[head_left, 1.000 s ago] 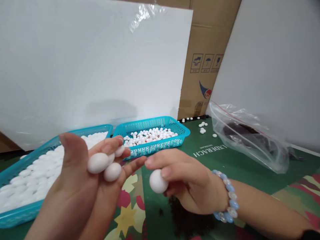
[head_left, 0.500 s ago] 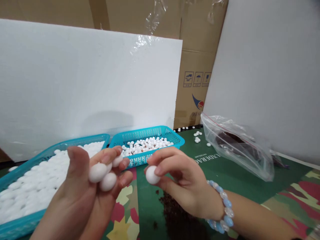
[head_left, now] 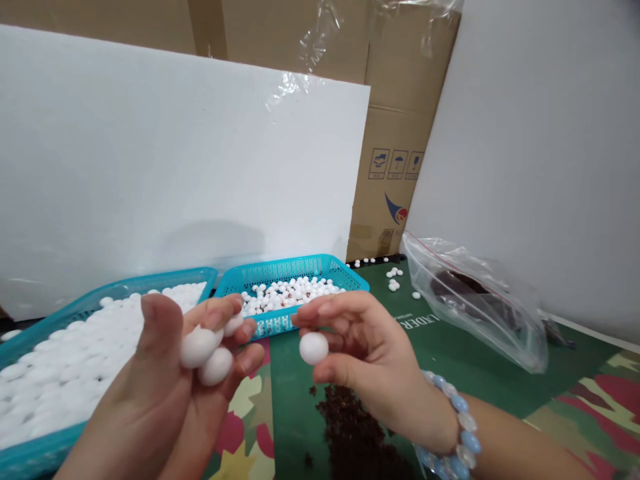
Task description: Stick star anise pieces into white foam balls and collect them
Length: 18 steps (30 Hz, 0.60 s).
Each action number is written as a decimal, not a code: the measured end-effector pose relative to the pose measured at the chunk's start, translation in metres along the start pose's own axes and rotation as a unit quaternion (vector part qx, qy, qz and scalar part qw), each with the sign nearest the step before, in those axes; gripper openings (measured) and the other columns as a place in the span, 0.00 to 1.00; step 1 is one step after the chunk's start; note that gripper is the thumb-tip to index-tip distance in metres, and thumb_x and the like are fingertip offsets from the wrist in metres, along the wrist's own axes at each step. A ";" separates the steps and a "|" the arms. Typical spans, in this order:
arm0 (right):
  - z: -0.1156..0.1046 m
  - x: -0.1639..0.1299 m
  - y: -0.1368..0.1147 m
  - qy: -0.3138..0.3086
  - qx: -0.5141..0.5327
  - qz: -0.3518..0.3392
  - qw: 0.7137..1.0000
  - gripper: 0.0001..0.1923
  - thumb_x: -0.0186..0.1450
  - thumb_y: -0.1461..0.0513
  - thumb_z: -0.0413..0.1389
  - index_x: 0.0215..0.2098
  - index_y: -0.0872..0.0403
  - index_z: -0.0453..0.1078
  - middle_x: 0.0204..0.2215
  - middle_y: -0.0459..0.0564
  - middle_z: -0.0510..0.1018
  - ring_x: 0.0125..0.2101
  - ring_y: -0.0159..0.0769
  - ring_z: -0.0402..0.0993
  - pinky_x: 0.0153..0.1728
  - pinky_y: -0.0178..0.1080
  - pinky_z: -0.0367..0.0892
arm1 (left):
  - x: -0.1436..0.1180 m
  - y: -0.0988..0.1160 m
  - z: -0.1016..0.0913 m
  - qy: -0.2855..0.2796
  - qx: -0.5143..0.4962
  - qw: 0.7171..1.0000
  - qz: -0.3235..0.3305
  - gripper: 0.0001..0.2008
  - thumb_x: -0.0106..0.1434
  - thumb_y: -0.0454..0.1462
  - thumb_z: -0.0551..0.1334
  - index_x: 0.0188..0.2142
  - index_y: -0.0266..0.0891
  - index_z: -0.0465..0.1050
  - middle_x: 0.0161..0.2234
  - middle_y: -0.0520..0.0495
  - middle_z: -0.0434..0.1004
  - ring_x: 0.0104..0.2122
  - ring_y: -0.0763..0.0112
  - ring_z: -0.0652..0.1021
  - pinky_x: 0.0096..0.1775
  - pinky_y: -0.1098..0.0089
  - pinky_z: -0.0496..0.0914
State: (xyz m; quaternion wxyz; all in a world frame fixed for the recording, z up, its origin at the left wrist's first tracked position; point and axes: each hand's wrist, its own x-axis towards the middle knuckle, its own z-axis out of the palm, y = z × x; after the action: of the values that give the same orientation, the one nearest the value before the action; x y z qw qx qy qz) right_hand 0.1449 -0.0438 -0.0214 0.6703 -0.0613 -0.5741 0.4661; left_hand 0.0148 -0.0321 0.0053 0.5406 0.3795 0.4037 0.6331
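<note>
My left hand (head_left: 160,380), palm turned up, cradles several smooth white balls (head_left: 199,347) in its curled fingers. One white ball (head_left: 314,348) sits between the thumb and fingers of my right hand (head_left: 385,367), apart from the left hand. A bracelet of blue and clear beads (head_left: 464,421) circles the right wrist. Left of and behind the left hand is a turquoise basket (head_left: 45,450) filled with white balls. A second turquoise basket (head_left: 295,260) stands behind both hands, holding white balls with some brown bits among them.
Dark brown crumbs (head_left: 350,433) lie on the green mat (head_left: 440,353) below my right hand. A clear zip bag (head_left: 480,300) with dark contents rests at the right. Loose white balls (head_left: 394,285) are scattered farther back. A white board (head_left: 175,147) and a cardboard box (head_left: 385,127) stand behind.
My right hand has shifted slightly right, and its fingers have spread a little around the white ball. My left hand keeps its hold on the balls. The view has moved slightly.
</note>
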 end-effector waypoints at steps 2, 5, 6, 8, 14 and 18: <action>0.000 0.000 0.000 -0.019 0.004 0.006 1.000 0.23 0.44 0.79 0.51 0.31 0.48 0.63 0.29 0.37 0.71 0.31 0.19 0.67 0.27 0.19 0.65 | -0.002 0.000 0.003 -0.008 0.004 1.000 -0.009 0.25 0.34 0.55 0.54 0.23 0.37 0.64 0.24 0.51 0.64 0.23 0.80 0.67 0.20 0.81 0.66; 0.000 -0.002 0.000 -0.030 0.005 0.007 1.000 0.25 0.45 0.79 0.51 0.34 0.47 0.61 0.29 0.37 0.72 0.31 0.20 0.68 0.26 0.20 0.66 | -0.005 -0.001 0.006 -0.025 0.015 0.999 -0.038 0.25 0.33 0.55 0.55 0.22 0.36 0.64 0.21 0.51 0.65 0.21 0.78 0.67 0.19 0.79 0.66; 0.000 -0.002 0.000 -0.032 0.006 0.008 0.999 0.26 0.45 0.79 0.51 0.35 0.47 0.60 0.29 0.37 0.72 0.31 0.19 0.68 0.26 0.19 0.66 | -0.005 -0.002 0.006 -0.022 0.015 0.998 -0.049 0.26 0.32 0.55 0.55 0.22 0.36 0.64 0.20 0.50 0.65 0.22 0.77 0.67 0.20 0.78 0.66; 0.000 -0.003 0.000 -0.041 0.018 0.017 0.999 0.25 0.46 0.79 0.50 0.36 0.47 0.60 0.29 0.37 0.72 0.29 0.18 0.68 0.26 0.19 0.65 | -0.006 -0.003 0.007 -0.008 0.011 0.997 -0.073 0.27 0.29 0.56 0.56 0.22 0.36 0.64 0.19 0.51 0.64 0.22 0.75 0.68 0.20 0.75 0.67; 0.001 -0.004 -0.003 -0.081 0.101 0.080 0.988 0.17 0.50 0.74 0.51 0.35 0.51 0.61 0.27 0.38 0.70 0.29 0.17 0.68 0.27 0.17 0.64 | -0.006 -0.007 0.010 -0.077 -0.013 0.993 -0.089 0.23 0.30 0.54 0.57 0.20 0.38 0.63 0.15 0.54 0.61 0.18 0.79 0.65 0.21 0.76 0.66; 0.001 -0.006 0.000 -0.087 0.135 0.112 0.981 0.12 0.51 0.70 0.51 0.34 0.52 0.61 0.27 0.39 0.69 0.28 0.17 0.67 0.30 0.20 0.64 | -0.009 -0.007 0.013 -0.168 -0.021 0.978 -0.124 0.19 0.36 0.52 0.56 0.21 0.39 0.63 0.13 0.55 0.59 0.16 0.79 0.62 0.19 0.77 0.63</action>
State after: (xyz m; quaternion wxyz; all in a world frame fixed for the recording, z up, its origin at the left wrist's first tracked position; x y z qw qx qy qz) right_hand 0.1446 -0.0487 -0.0252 0.5639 0.0066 -0.5512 0.6150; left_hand 0.0302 -0.0387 0.0032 0.6831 0.4159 0.3376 0.4964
